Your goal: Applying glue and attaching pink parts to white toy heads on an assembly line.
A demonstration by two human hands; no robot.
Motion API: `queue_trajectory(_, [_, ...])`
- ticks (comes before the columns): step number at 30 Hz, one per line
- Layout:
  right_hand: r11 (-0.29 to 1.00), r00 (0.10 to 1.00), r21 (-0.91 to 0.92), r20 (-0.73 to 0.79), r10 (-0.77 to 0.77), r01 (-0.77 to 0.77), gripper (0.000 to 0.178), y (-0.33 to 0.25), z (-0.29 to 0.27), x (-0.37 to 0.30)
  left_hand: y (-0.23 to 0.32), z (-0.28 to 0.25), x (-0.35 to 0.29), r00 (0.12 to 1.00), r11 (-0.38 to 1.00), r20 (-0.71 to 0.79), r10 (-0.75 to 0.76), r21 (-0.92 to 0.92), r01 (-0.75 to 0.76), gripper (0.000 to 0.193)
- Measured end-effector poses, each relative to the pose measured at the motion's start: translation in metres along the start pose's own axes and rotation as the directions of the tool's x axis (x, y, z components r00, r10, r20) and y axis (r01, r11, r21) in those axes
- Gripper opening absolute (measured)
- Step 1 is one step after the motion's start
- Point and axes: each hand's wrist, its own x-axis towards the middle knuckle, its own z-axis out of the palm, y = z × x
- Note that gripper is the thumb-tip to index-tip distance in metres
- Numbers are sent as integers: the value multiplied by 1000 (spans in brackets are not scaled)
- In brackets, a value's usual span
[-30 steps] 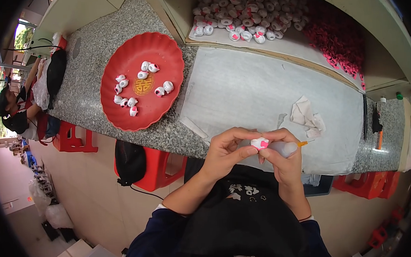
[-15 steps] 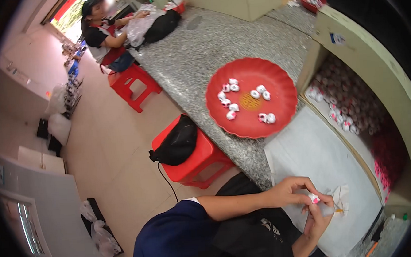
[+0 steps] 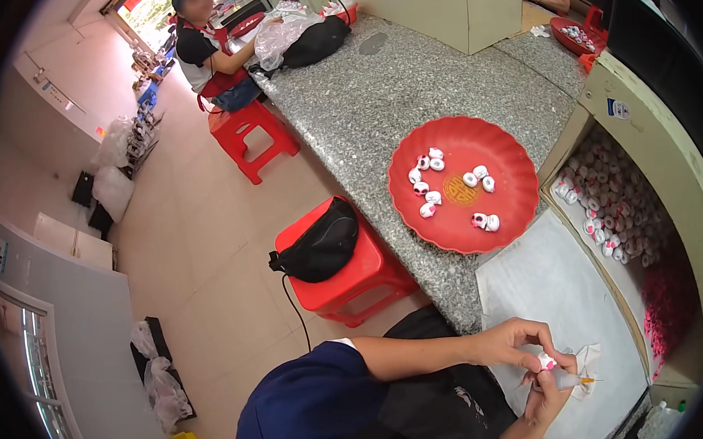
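Observation:
Above a white sheet (image 3: 524, 281) on the worktop, my two hands meet. Pinched in the fingers of my left hand (image 3: 508, 345) is a small white bead-like piece with pink marks (image 3: 546, 361). Closed around a small translucent squeeze bottle (image 3: 568, 380) is my right hand (image 3: 546, 401); the bottle has a thin needle-like tip with an orange base, pointing right. The right thumb comes close to the small piece; whether it touches cannot be made out. Beside the bottle's tip lies a crumpled white tissue (image 3: 588, 358).
A red scalloped tray (image 3: 492, 142) holds several similar white pieces. To its right, a greenish open-fronted box (image 3: 625, 94) contains many more, plus a pink heap (image 3: 667, 305). A black waist bag (image 3: 325, 245) rests on a red stool (image 3: 371, 279). One co-worker (image 3: 217, 59) sits far left.
My view has shifted, so the scene sits further right and lower. Both hands keep their grips, and the bottle's tip shows more plainly. The far-left co-worker's head has turned.

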Motion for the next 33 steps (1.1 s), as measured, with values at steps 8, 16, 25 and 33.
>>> queue_trajectory(8, [999,999,38,-44,21,-19,30,5,-1,5,3,3,1,999,999,-39,21,-34,-22,19])
queue_trajectory(16, [998,991,29,-125,54,-51,25,0,-4,1,-6,0,3,994,996,-99,-50,73,58,20])
queue_trajectory(25, [994,994,58,-45,99,-96,22,-3,-2,22,-4,-12,4,977,977,-202,67,214,-23,22])
queue_trajectory(33, [996,996,44,-36,78,-76,22,-1,-10,16,-9,-7,5,964,991,-263,-34,117,67,21])
